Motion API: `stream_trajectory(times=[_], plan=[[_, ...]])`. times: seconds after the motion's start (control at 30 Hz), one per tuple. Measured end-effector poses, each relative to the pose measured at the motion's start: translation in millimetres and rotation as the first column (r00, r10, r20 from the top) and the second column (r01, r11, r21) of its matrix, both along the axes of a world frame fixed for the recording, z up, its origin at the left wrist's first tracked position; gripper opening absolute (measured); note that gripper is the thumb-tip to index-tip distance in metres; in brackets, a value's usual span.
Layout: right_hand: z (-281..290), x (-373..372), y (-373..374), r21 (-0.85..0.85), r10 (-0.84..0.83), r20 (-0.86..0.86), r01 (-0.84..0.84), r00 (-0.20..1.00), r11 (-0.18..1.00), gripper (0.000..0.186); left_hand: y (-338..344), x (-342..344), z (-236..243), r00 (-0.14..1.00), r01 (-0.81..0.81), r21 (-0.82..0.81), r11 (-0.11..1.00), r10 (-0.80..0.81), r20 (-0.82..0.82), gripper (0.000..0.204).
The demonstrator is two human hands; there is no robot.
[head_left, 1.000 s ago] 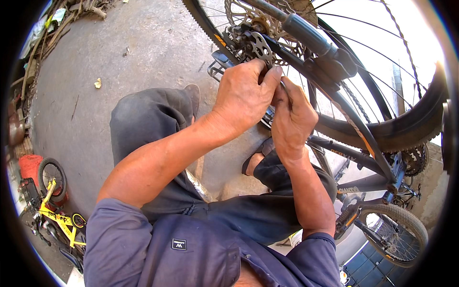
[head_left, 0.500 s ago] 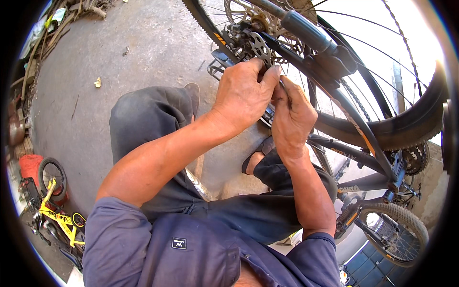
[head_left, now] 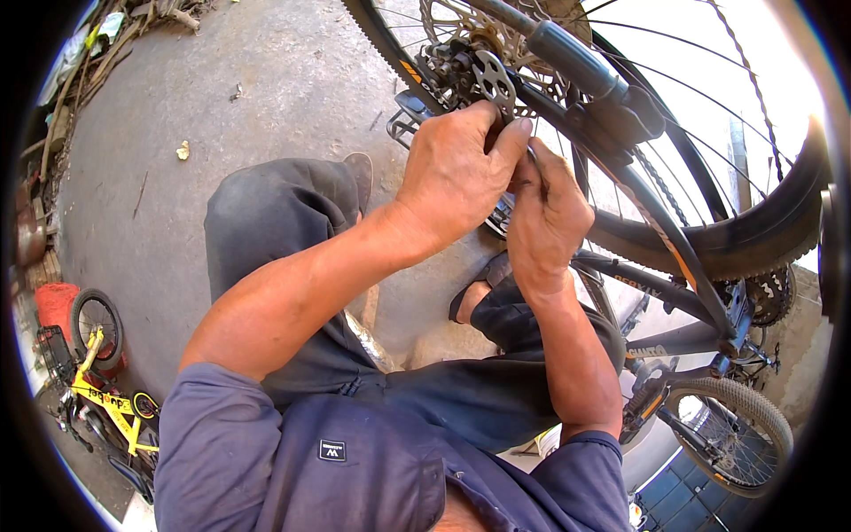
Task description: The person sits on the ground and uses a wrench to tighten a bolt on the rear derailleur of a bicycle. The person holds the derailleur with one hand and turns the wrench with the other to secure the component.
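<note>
Left grip (head_left: 456, 168) pinches holed metal plate (head_left: 493, 77) — flat, rounded; right grip (head_left: 548, 217) alongside.

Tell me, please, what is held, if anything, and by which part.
The left hand seems to pinch a perforated metal plate by its lower end; what the right hand holds cannot be told.

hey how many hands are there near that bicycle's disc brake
2: the left hand, just below the perforated metal plate in the picture, and the right hand, to the right of the left one. No other hands show.
</note>
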State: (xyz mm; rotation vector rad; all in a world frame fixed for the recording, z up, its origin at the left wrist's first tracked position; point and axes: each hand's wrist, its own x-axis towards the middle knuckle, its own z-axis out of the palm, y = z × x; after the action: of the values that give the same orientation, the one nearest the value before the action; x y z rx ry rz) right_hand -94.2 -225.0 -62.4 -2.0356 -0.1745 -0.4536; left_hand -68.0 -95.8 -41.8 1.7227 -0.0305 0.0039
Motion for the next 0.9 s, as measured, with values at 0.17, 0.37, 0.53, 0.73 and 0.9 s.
stream_trajectory(times=[0.17,0.37,0.53,0.73,0.9], plan=[[2.4,-1.3,-1.8,-0.010,-0.004,-0.004,0.003,1.000,1.000,0.026,0.4,-1.6,4.1,0.999,0.006,0.024,1.000,-0.005,-0.038,0.035],[1.0,-1.9,-3.7,-0.015,0.034,-0.039,-0.035,0.999,0.999,0.024,-0.9,-1.9,3.5,0.992,0.007,-0.061,0.998,-0.015,-0.126,0.036],[-2.9,1.6,-1.5,-0.006,0.031,-0.056,-0.032,0.998,0.999,0.025,0.2,1.2,2.8,0.986,-0.001,-0.032,0.999,-0.004,-0.168,0.037],[-6.1,4.3,-0.2,-0.020,0.026,-0.022,-0.027,0.999,0.999,0.025,0.6,3.8,-2.8,0.990,-0.013,-0.044,0.999,0.006,-0.140,0.037],[-3.1,0.3,0.2,0.012,0.032,0.004,-0.032,0.999,0.999,0.026,0.3,0.6,-1.4,0.998,-0.025,-0.012,1.000,0.024,-0.060,0.035]])
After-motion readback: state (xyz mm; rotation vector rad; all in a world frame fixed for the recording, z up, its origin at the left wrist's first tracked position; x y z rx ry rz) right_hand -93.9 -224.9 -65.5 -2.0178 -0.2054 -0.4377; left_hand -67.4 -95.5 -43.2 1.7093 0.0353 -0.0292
